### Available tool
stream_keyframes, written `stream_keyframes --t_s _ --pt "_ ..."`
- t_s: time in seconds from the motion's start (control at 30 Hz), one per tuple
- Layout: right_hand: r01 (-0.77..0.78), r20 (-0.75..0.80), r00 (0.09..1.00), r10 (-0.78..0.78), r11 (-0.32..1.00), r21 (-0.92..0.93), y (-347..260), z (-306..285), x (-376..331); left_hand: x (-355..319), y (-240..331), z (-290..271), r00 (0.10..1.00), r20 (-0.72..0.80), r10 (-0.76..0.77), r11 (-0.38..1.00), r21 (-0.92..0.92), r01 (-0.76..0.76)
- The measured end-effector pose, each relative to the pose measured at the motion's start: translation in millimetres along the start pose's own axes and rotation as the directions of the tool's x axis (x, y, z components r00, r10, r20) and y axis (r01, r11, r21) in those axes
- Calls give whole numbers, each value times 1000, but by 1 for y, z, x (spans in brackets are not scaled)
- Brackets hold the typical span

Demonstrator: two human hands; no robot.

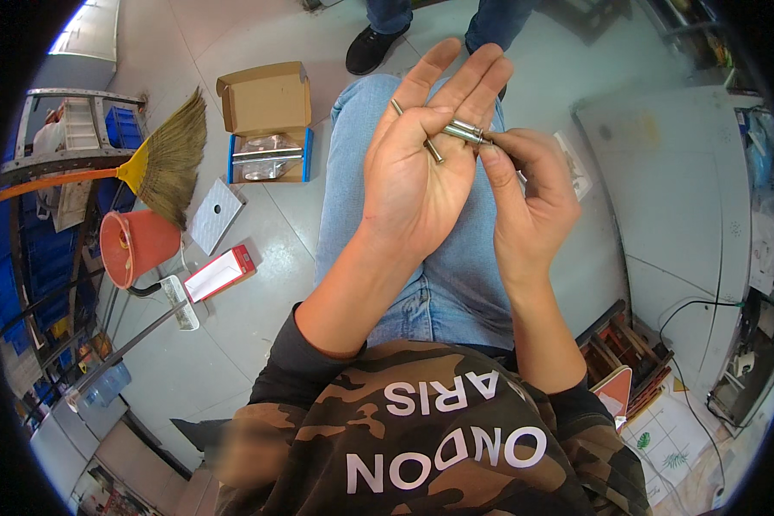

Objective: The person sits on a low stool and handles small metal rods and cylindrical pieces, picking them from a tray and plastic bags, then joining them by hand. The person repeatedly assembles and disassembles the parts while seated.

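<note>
My left hand (413, 189) is palm up over my lap, with its fingers stretched out. Its thumb presses a short shiny metal cylinder (466, 132) against the base of the fingers. A thin metal pin with a wider end (434, 152) lies slantwise across the same palm, partly under the thumb. From the right, my right hand (531, 189) pinches the cylinder's right end between thumb and forefinger. Its fingertips partly hide that end, where a small dark part shows.
An open cardboard box (267, 95) with metal rods in plastic stands on the floor at left. Near it are a pale panel (218, 213), a red-and-white box (222, 273), a broom (172, 155), an orange bucket (138, 245) and a dustpan (181, 305). Another person's shoe (371, 52) is ahead.
</note>
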State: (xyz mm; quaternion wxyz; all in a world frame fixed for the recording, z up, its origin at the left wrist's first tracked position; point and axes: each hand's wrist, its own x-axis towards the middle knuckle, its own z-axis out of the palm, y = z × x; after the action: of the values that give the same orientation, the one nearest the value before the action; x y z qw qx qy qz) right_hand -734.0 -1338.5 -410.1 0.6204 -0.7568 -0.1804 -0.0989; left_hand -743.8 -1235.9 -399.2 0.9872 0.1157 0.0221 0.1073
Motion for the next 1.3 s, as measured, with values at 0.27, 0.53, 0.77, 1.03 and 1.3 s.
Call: stream_keyframes --t_s 0.27,0.53,0.77,1.03,1.3 --pt "85 36 996 -81 989 -122 1 -2 4 -1 0 0 1000 -4 -17 1000 -13 17" --pt "146 3 989 -147 984 -101 8 0 4 -1 -3 0 998 -31 -48 999 -4 48" --pt "124 21 992 -123 990 -73 5 -5 3 1 -2 -1 999 -24 -35 999 -14 35" --pt "181 120 980 -160 965 -190 2 -6 10 2 -2 -1 1000 -11 -26 1000 15 26" --pt "117 117 988 -98 978 -171 2 -7 9 0 -2 0 998 -9 -67 996 62 67"
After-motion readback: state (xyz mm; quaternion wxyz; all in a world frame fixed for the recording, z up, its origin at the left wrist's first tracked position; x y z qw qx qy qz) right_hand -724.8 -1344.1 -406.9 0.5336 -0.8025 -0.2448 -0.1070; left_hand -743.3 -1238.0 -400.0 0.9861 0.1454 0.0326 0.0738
